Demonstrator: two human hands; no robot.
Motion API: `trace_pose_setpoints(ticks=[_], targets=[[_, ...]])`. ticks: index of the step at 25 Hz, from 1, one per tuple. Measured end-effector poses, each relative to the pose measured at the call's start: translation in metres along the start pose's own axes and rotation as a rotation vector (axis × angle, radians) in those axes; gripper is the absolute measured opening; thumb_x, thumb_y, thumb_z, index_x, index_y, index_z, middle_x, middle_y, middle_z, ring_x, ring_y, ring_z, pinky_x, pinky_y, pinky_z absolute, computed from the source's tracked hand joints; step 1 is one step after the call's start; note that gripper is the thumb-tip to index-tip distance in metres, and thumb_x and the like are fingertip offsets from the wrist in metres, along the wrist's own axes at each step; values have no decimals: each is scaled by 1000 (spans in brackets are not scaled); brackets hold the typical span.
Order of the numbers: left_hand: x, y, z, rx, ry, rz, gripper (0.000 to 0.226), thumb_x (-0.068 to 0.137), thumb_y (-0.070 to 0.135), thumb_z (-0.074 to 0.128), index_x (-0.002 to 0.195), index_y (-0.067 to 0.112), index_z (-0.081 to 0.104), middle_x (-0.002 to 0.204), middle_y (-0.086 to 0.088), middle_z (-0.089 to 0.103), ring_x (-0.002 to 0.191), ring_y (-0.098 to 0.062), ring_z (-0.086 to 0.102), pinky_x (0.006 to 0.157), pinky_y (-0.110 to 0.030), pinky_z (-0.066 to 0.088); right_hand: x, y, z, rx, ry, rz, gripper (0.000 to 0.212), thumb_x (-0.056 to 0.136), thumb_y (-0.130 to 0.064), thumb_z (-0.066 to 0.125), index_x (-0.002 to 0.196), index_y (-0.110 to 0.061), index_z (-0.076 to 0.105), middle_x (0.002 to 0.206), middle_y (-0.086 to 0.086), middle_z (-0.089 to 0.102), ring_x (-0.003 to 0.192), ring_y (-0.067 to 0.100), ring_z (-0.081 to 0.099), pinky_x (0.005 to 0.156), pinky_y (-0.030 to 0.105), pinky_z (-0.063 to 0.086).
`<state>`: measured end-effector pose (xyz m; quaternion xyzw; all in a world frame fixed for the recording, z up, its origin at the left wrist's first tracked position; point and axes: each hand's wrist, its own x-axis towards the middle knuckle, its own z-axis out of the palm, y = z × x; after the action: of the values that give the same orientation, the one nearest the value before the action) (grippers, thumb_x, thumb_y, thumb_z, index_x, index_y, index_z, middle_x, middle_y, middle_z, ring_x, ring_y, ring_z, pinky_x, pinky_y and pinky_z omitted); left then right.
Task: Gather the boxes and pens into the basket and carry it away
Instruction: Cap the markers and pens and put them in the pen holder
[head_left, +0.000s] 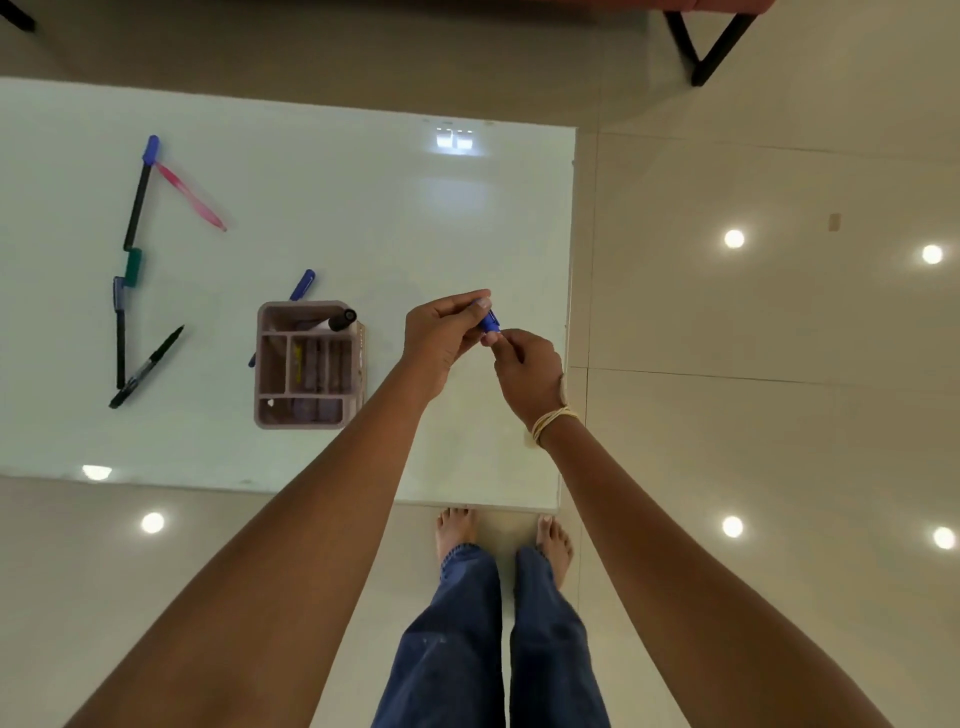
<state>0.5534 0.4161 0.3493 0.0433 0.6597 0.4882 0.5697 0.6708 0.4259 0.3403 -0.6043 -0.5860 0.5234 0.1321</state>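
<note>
Standing on the white table, a pinkish compartmented basket is seen from above; a black-capped marker leans in its far compartment, and the contents of the other compartments are too dim to identify. A blue pen pokes out from behind the basket's far edge, most of its length hidden.

Held above the table's right part, a small blue object, probably a pen or cap, is pinched between both hands; only a short blue section is visible, the rest covered by fingers. The left hand is closed around its far end, the right hand grips its near end with thumb and fingertips. A yellow band is worn on the right wrist.

Well apart to the left, loose on the table: a blue-capped black pen, a pink pen touching it near the cap, a green-capped piece, a dark pen, and a black marker. No boxes can be made out.
</note>
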Motion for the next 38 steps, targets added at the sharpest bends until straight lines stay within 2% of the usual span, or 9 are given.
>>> trace_pose_setpoints(ticks=[5, 9, 11, 14, 18, 25, 31, 35, 38], targets=[[-26, 0, -2, -45, -18, 81, 27, 91, 7, 63, 117, 2, 67, 100, -14, 70, 82, -24, 71, 72, -26, 60, -17, -12, -15, 269, -141, 108, 36, 98, -26, 49, 95, 7, 64, 62, 9, 46, 45, 15, 35, 39, 18, 28], [-54, 1, -5, 139, 47, 186, 33, 94, 12, 59, 127, 15, 63, 104, -13, 70, 91, -20, 68, 81, -26, 58, -30, -25, -15, 230, -170, 67, 31, 97, -26, 53, 91, -1, 69, 63, 5, 53, 53, 16, 47, 50, 24, 41], [-68, -5, -25, 179, 216, 230, 32, 95, 19, 56, 126, 23, 62, 104, -6, 68, 91, -16, 65, 80, -30, 57, -37, -42, -10, 121, -158, -29, 31, 97, -28, 53, 92, -2, 71, 59, 0, 48, 56, 13, 44, 57, 22, 41], [-89, -10, -69, 225, 635, 305, 19, 90, 15, 50, 92, 17, 69, 87, -2, 64, 80, -18, 58, 81, -43, 57, -52, -74, 4, 91, -109, -192, 26, 97, -27, 53, 75, -15, 55, 57, -7, 39, 47, 4, 37, 50, 11, 33], [-105, -7, -126, 367, 891, 265, 29, 87, 3, 45, 104, 7, 69, 104, -9, 69, 96, -22, 62, 81, -23, 44, -55, -110, 43, 176, -27, -385, 14, 91, -24, 63, 90, -10, 62, 67, -6, 57, 58, 3, 51, 62, 15, 47], [-89, 0, -190, 483, 616, 180, 29, 91, 17, 51, 117, 13, 63, 100, -4, 67, 82, -12, 56, 60, -11, 34, -25, -139, 118, -235, -150, -324, 19, 81, -28, 70, 96, -17, 70, 86, 1, 71, 84, 18, 65, 82, 31, 54], [-68, 5, -212, 655, 404, 185, 34, 91, 19, 58, 124, 18, 60, 111, -5, 62, 91, -12, 54, 77, -22, 43, -8, -132, 139, -285, 19, -86, 48, 80, -59, 59, 115, -26, 63, 123, 5, 50, 117, 24, 51, 100, 39, 45], [-57, 13, -203, 626, 167, 173, 16, 96, 17, 52, 103, 21, 65, 93, -8, 62, 94, -33, 65, 83, -43, 57, -1, -117, 137, -61, 8, 78, 35, 93, -47, 51, 102, -17, 66, 112, 11, 63, 89, 21, 56, 72, 23, 42], [-46, 18, -186, 626, 103, 166, 32, 97, 15, 50, 127, 9, 58, 94, -9, 61, 98, -34, 65, 86, -48, 56, 8, -117, 127, -43, 94, 83, 31, 95, -38, 51, 107, -13, 66, 111, 12, 65, 90, 21, 57, 66, 20, 40]])
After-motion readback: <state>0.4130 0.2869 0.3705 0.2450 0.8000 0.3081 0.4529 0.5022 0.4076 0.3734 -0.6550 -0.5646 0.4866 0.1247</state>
